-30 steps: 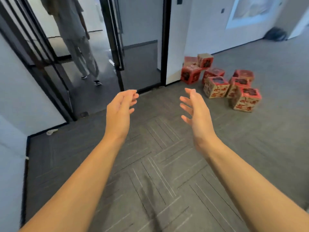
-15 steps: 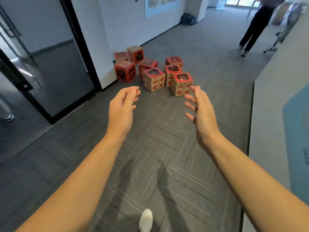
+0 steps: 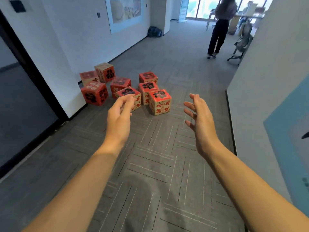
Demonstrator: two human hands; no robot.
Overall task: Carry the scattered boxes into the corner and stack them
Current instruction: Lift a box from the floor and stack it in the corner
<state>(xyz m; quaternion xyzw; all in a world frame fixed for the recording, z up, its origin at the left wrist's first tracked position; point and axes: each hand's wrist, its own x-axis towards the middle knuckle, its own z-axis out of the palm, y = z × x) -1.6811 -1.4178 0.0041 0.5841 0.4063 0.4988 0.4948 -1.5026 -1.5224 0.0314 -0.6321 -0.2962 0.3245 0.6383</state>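
I see a grey carpeted corridor (image 3: 150,164), with seven red and tan printed boxes (image 3: 127,87) clustered on the floor by the white wall (image 3: 75,39), well ahead. My left hand (image 3: 119,113) and right hand (image 3: 199,116) reach forward, both unclenched and empty. Risk, I judge: grabbing the nearest box (image 3: 160,102) one-sidedly could tip it into its close neighbours.

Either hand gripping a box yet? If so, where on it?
Nothing is held. The left hand and right hand are both empty, fingers loose, raised in the air short of the boxes on the floor.
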